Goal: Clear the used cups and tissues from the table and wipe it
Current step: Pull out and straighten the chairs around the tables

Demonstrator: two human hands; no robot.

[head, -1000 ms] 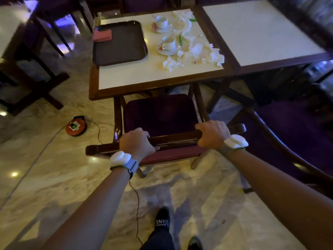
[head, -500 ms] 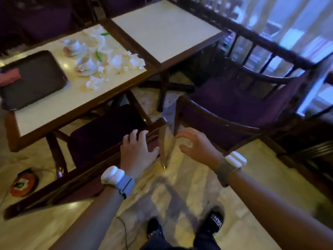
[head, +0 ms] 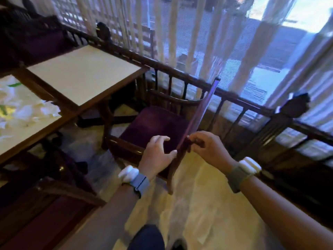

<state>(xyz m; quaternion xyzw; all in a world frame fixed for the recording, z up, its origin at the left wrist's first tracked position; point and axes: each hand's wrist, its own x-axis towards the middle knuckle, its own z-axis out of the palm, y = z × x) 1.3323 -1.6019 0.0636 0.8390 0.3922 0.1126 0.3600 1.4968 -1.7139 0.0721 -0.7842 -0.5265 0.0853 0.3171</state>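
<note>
Crumpled white tissues (head: 27, 110) lie on the cream-topped table (head: 21, 139) at the far left edge; the cups and tray are out of view. In front of me stands a dark wooden chair with a purple seat (head: 153, 125). My right hand (head: 207, 148) grips the near end of its backrest (head: 198, 112). Just left of that backrest end, my left hand (head: 156, 156) has its fingers spread and loosely curved, its thumb touching the wood and gripping nothing.
A second cream-topped table (head: 81, 74) adjoins the littered one. Another chair's back (head: 54, 192) is at the lower left. A dark wooden railing (head: 234, 101) with sheer curtains runs behind the chair. Pale marble floor (head: 198, 204) lies below my hands.
I let go of the first chair's back and turned right. Both hands moved to the second chair, and my right hand took hold of its backrest.
</note>
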